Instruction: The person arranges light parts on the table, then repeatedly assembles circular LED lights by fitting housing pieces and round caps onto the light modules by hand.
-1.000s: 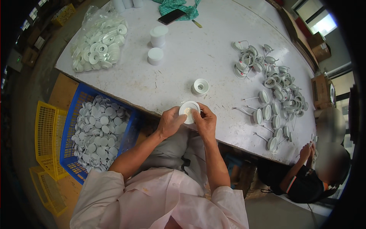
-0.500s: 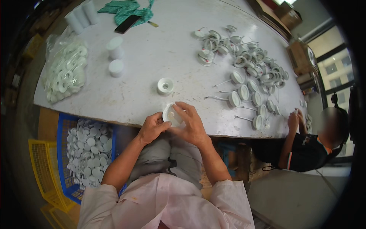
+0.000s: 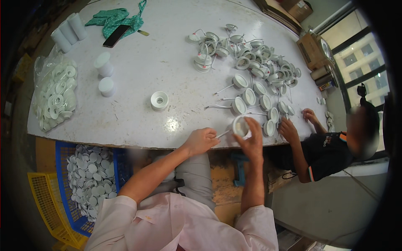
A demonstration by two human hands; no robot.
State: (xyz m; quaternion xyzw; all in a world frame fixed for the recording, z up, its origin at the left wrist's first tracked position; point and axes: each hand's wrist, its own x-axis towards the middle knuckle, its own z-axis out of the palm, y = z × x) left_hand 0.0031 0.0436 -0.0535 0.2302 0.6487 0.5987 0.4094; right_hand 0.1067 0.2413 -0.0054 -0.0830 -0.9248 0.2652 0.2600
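Note:
My right hand (image 3: 252, 144) grips a round white lamp housing (image 3: 240, 126) by its rim near the table's front edge, its hollow side showing. A short pale wire (image 3: 223, 134) runs from the housing to my left hand (image 3: 201, 141), whose fingers are pinched on its end. Just right of my right hand stand several similar white lamp housings (image 3: 248, 96) with wires trailing left. A separate stack of white rings (image 3: 159, 101) sits alone on the table, beyond my left hand.
Piled lamp housings (image 3: 268, 62) lie farther back. On the left are a bag of white rings (image 3: 56, 94), white disc stacks (image 3: 106, 86), a phone (image 3: 116, 36) and green cloth (image 3: 113, 21). A blue crate (image 3: 62, 180) holds white discs. At right, a co-worker's hand (image 3: 289, 129) is close by.
My hands have moved right and spread apart; a wire now shows between them. The view has shifted right. The co-worker's hands have separated, one reaching to the nearest lamp housings.

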